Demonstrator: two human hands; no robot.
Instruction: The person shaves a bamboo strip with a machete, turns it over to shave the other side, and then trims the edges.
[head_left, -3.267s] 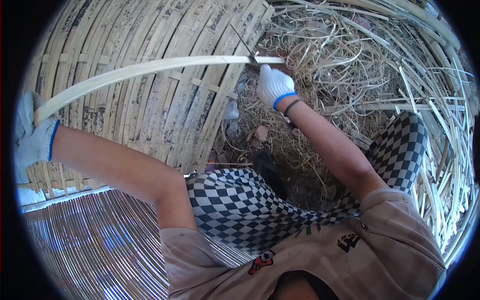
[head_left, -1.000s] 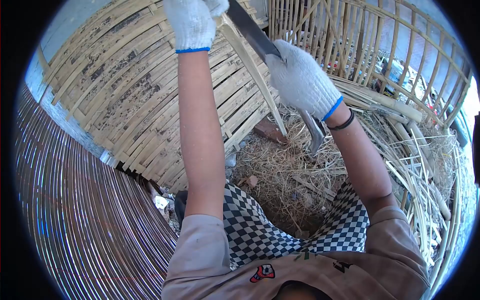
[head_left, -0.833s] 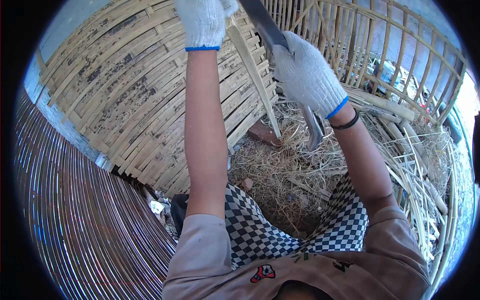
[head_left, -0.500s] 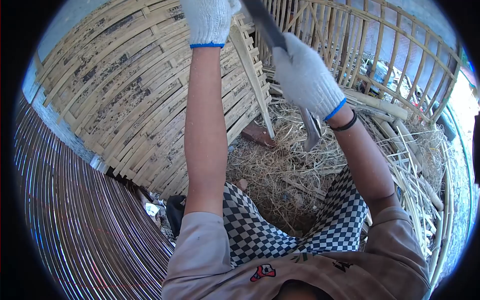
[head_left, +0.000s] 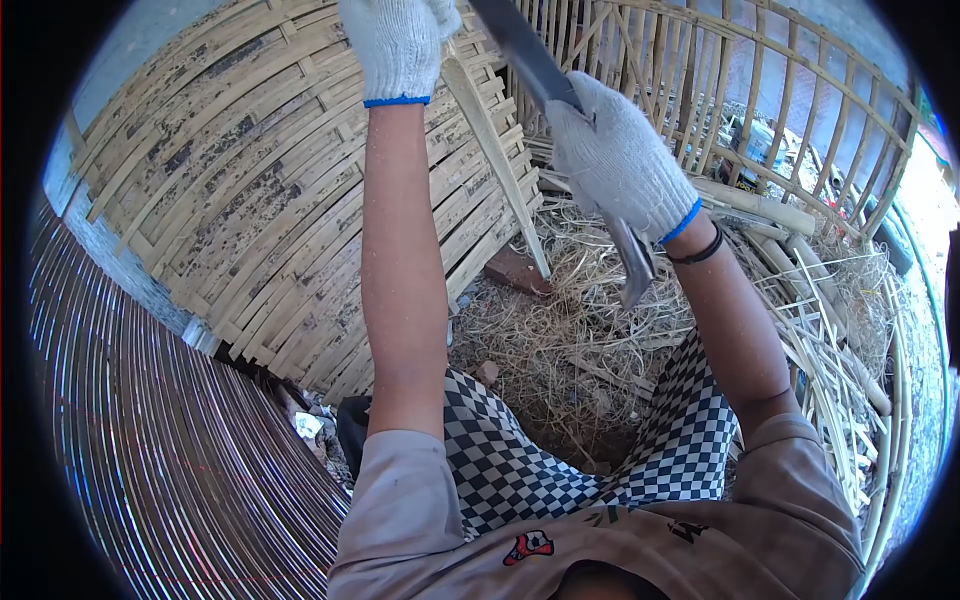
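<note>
**Bamboo strip held upright, knife gripped beside it**

Gloved hands are raised high in front of the woven bamboo panel (head_left: 250, 190), which serves as the landmark here. The left hand (head_left: 395, 45), in a white knit glove with a blue cuff, is closed around the top of a pale bamboo strip (head_left: 495, 165). That strip runs down and to the right from the glove, crossing in front of the panel's right edge, with its lower end near a reddish brick (head_left: 517, 270) on the ground just right of the panel.

The right hand (head_left: 622, 160), gloved the same way, is clenched around a long knife (head_left: 540, 70). Its dark blade points up and left from the fist, passing just right of the strip's upper part; whether blade and strip touch cannot be told. The metal handle end sticks out below the fist. A dark band sits on that wrist.

Right of the panel, dry shavings (head_left: 570, 340) cover the ground, and beyond them stands an open bamboo frame (head_left: 790, 100). Loose split canes (head_left: 850, 380) lie farther right. Below the panel, at lower left, lies a mat of fine slats (head_left: 170, 460).
</note>
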